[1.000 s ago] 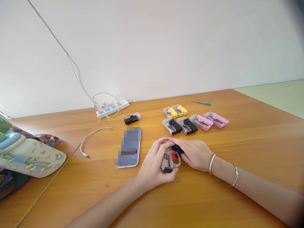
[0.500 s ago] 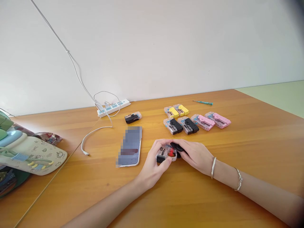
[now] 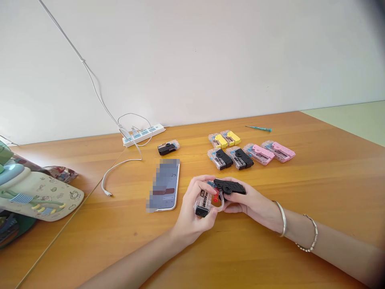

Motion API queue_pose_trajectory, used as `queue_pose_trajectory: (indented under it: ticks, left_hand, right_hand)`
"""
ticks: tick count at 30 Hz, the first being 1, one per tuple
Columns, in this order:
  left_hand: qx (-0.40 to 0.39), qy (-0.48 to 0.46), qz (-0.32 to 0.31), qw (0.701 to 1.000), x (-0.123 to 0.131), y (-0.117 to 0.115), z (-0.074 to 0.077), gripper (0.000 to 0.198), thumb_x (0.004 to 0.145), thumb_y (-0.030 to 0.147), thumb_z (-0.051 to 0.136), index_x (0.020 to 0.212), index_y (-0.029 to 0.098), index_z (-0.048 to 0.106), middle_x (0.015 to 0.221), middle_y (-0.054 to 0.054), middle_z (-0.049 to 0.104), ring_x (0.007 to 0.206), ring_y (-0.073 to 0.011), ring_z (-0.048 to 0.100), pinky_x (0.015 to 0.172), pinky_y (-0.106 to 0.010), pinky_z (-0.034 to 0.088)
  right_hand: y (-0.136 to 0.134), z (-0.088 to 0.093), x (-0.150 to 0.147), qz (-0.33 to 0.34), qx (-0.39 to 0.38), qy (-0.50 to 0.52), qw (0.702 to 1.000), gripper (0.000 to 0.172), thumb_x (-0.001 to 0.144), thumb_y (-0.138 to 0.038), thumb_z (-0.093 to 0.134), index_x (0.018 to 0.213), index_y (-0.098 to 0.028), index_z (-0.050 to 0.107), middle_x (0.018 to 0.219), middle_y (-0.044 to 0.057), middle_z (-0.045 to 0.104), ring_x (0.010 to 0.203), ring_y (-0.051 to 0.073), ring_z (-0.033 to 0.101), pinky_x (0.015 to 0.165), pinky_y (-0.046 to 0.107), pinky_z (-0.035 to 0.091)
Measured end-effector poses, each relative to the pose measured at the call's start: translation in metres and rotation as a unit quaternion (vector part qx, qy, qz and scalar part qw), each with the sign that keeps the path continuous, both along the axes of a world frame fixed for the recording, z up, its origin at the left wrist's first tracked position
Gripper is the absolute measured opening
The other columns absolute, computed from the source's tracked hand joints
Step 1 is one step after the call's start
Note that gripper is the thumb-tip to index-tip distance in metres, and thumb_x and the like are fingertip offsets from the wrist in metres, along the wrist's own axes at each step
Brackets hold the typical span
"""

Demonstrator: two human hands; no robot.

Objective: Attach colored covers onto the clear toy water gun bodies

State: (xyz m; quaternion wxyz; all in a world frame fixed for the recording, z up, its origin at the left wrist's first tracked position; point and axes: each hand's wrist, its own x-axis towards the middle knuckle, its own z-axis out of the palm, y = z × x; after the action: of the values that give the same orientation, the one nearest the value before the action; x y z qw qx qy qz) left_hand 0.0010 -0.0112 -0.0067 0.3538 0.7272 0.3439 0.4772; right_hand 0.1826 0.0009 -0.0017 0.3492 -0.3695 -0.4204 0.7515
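Between both hands is a small folding toy water gun (image 3: 230,187), black with a clear body and a red trigger. My left hand (image 3: 195,208) is closed around its clear, black-capped grip, which carries "WATER" lettering. At the other end, my right hand (image 3: 249,202) grips the black barrel part from below and behind, thumb along its side. The gun is unfolded, its barrel pointing right. Beyond the hands lie folded guns of the same kind: two black water guns (image 3: 240,158), two yellow water guns (image 3: 219,141) and two pink water guns (image 3: 264,154).
Left of the hands lies a phone (image 3: 168,184). Behind it are another black water gun (image 3: 168,148) and a white power strip (image 3: 144,135) with cables. A teal screwdriver (image 3: 259,128) lies at the back. A patterned bottle (image 3: 51,194) lies tilted at the left.
My right hand has turned and dropped from over the gun to beneath its barrel, so the black barrel now shows. The clear grip has tipped slightly toward me in my left hand.
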Motion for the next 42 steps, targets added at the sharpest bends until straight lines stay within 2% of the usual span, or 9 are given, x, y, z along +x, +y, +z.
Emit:
queue_pose_trajectory:
  ticks: [4,9,14,20,27,31,37,40,42]
  left_hand:
    - [0.011,-0.008,0.004,1.000,0.002,-0.001,0.000,0.017,0.078,0.036,0.054,0.084,0.022,0.047,0.103,-0.009,0.049,0.100,-0.0247,0.051,0.080,-0.038,0.047]
    - [0.032,-0.010,-0.010,0.999,0.001,-0.002,-0.001,0.013,0.078,0.030,0.055,0.085,0.022,0.046,0.106,-0.009,0.048,0.103,-0.0237,0.050,0.085,-0.039,0.045]
    - [0.047,0.008,0.005,0.999,0.000,-0.001,-0.002,0.015,0.075,0.026,0.056,0.085,0.022,0.045,0.106,-0.009,0.047,0.106,-0.0252,0.049,0.086,-0.040,0.045]
    - [0.060,0.042,0.045,0.996,0.000,0.000,0.002,0.017,0.071,0.018,0.055,0.083,0.022,0.045,0.104,-0.008,0.049,0.103,-0.0240,0.050,0.084,-0.039,0.044]
    - [0.057,0.066,0.100,0.991,-0.002,0.002,0.005,0.017,0.070,0.015,0.056,0.081,0.022,0.046,0.104,-0.007,0.051,0.104,-0.0247,0.050,0.085,-0.040,0.043]
    - [0.024,0.150,0.057,0.987,0.001,0.004,0.004,0.020,0.069,0.013,0.058,0.085,0.023,0.050,0.104,-0.006,0.054,0.106,-0.0240,0.050,0.086,-0.038,0.043]
    - [0.049,0.282,-0.004,0.958,0.003,0.004,0.000,0.035,0.064,0.019,0.066,0.096,0.026,0.054,0.120,-0.003,0.053,0.111,-0.0262,0.047,0.097,-0.045,0.035]
    - [0.051,0.308,-0.018,0.950,0.002,0.004,0.000,0.043,0.062,0.035,0.073,0.100,0.027,0.055,0.124,-0.004,0.051,0.116,-0.0295,0.043,0.101,-0.051,0.029]
    - [0.043,0.308,-0.018,0.950,0.000,0.005,0.001,0.046,0.065,0.046,0.070,0.104,0.028,0.054,0.126,-0.004,0.051,0.123,-0.0320,0.036,0.104,-0.055,0.020]
  right_hand:
    - [-0.002,-0.001,-0.003,-0.020,0.007,-0.021,1.000,0.042,0.069,-0.030,0.072,0.103,-0.021,0.049,0.073,-0.005,0.060,0.061,0.007,0.059,0.062,0.023,0.054]
    - [0.001,0.001,-0.003,-0.030,0.043,-0.083,0.995,0.045,0.065,-0.034,0.074,0.097,-0.021,0.045,0.062,-0.008,0.057,0.046,0.006,0.050,0.046,0.021,0.050]
    - [0.003,0.003,-0.001,-0.046,0.089,-0.108,0.989,0.040,0.065,-0.036,0.072,0.089,-0.022,0.043,0.063,-0.008,0.057,0.042,0.006,0.050,0.045,0.024,0.049]
    - [0.005,0.001,0.000,-0.068,0.103,-0.093,0.988,0.034,0.067,-0.037,0.069,0.088,-0.021,0.047,0.066,-0.005,0.058,0.048,0.007,0.048,0.048,0.024,0.048]
    - [0.022,-0.004,0.014,-0.119,0.092,-0.084,0.985,0.028,0.068,-0.035,0.068,0.081,-0.020,0.049,0.057,-0.007,0.051,0.044,0.006,0.043,0.043,0.021,0.036]
    - [0.027,-0.005,0.018,-0.146,0.117,-0.097,0.978,0.030,0.069,-0.034,0.067,0.089,-0.020,0.050,0.054,-0.008,0.050,0.044,0.007,0.044,0.046,0.023,0.035]
    - [0.026,-0.006,0.014,-0.112,0.201,-0.134,0.964,0.033,0.069,-0.041,0.067,0.087,-0.021,0.049,0.059,-0.007,0.054,0.042,0.008,0.047,0.047,0.025,0.037]
    - [0.026,-0.005,0.012,-0.103,0.214,-0.136,0.962,0.036,0.068,-0.043,0.067,0.088,-0.021,0.048,0.063,-0.006,0.054,0.044,0.009,0.049,0.049,0.027,0.041]
    - [0.025,-0.003,0.012,-0.092,0.215,-0.136,0.963,0.037,0.068,-0.044,0.066,0.089,-0.022,0.046,0.066,-0.005,0.055,0.047,0.010,0.051,0.052,0.028,0.044]
